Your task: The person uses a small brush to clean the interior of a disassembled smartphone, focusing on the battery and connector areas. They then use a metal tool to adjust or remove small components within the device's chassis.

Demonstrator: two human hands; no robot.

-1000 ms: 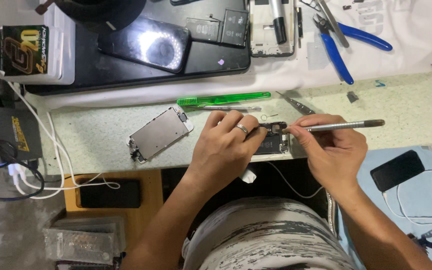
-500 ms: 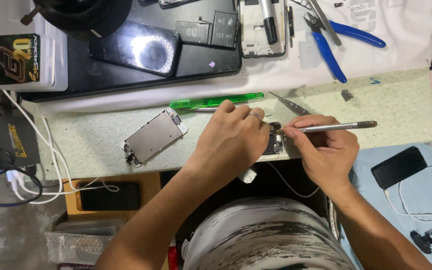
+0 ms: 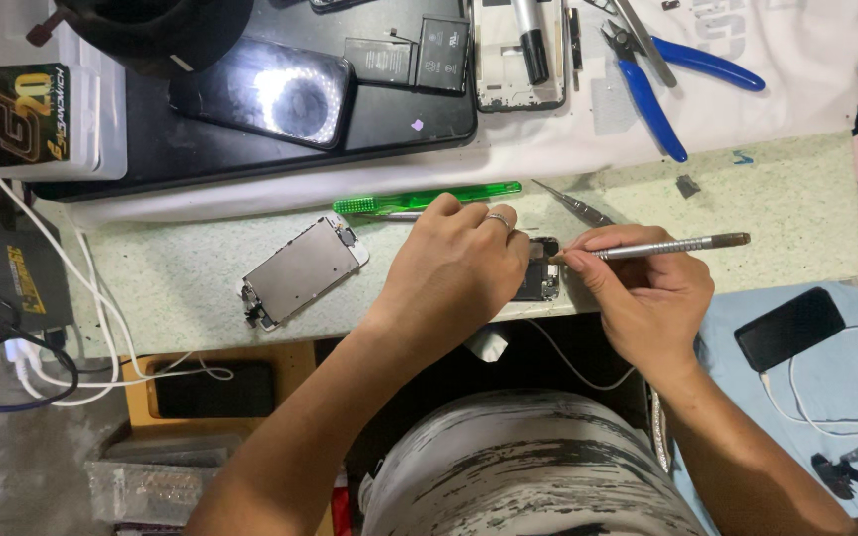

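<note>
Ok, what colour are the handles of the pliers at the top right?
Blue. The pliers lie on the white cloth, clearest in the head view.

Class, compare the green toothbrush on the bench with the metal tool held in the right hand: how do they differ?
The green toothbrush is translucent plastic; the metal tool is grey steel. The green toothbrush lies untouched on the speckled bench; the metal tool is gripped by the right hand, its tip at the opened phone. Both are slim and lie roughly crosswise.

Two hands [image 3: 459, 268], one green toothbrush [image 3: 429, 200], one pair of pliers [image 3: 669, 74], perhaps two batteries [image 3: 409, 60].
</note>
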